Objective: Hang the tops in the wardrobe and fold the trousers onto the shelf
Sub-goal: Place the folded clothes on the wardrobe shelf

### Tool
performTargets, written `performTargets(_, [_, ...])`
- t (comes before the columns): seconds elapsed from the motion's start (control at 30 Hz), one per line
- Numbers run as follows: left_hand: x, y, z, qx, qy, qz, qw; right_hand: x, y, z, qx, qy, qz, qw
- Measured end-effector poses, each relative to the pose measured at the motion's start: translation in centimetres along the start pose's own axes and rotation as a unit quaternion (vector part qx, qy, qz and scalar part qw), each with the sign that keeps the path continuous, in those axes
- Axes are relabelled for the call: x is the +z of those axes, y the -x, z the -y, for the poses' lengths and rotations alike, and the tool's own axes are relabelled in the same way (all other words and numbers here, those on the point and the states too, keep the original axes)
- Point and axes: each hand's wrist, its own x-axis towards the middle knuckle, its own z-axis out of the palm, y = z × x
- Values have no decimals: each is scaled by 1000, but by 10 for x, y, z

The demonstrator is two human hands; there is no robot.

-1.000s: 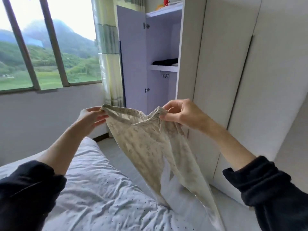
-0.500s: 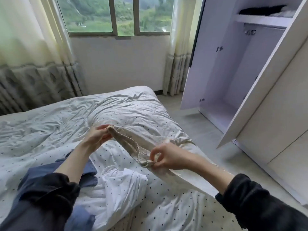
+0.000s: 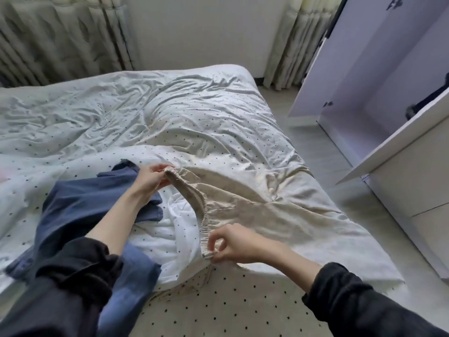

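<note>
Beige trousers (image 3: pixel 247 205) with an elastic waistband lie spread across the bed (image 3: pixel 170 117), legs running toward the right edge. My left hand (image 3: pixel 151 178) pinches the far end of the waistband. My right hand (image 3: pixel 233 244) pinches the near end, just above the sheet. A dark blue garment (image 3: pixel 80 210) lies crumpled under my left forearm. A white dotted top (image 3: pixel 170 239) lies between my arms. The wardrobe (image 3: pixel 388 81) stands open at the right, with something dark (image 3: pixel 430 98) inside it.
The bed is covered in a wrinkled white sheet with small dots. The open wardrobe door (image 3: pixel 323 57) juts toward the bed's far right corner. A strip of pale floor (image 3: pixel 340 178) runs between bed and wardrobe. Curtains (image 3: pixel 60 37) hang behind the bed.
I held the trousers up in front of the wardrobe a second ago. They have come down and now lie flat on the bed, my hands still on the waistband.
</note>
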Motion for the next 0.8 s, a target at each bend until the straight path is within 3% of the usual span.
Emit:
performTargets(0.17, [-33, -2, 83, -58, -77, -27, 995, 60, -37, -15, 8, -20, 84, 996])
performTargets(0.33, [-40, 4, 101, -39, -146, -21, 988, 98, -59, -17, 11, -3, 143, 990])
performTargets(0.5, [-35, 11, 109, -61, -238, -24, 969, 109, -71, -33, 42, -85, 196, 976])
performTargets(0.6, [-27, 7, 104, -51, -273, -77, 958, 93, -73, -42, 19, -82, 169, 982])
performTargets(0.8, [11, 1, 101, -9, -468, -93, 879, 30, -82, -101, 69, -181, -8, 981])
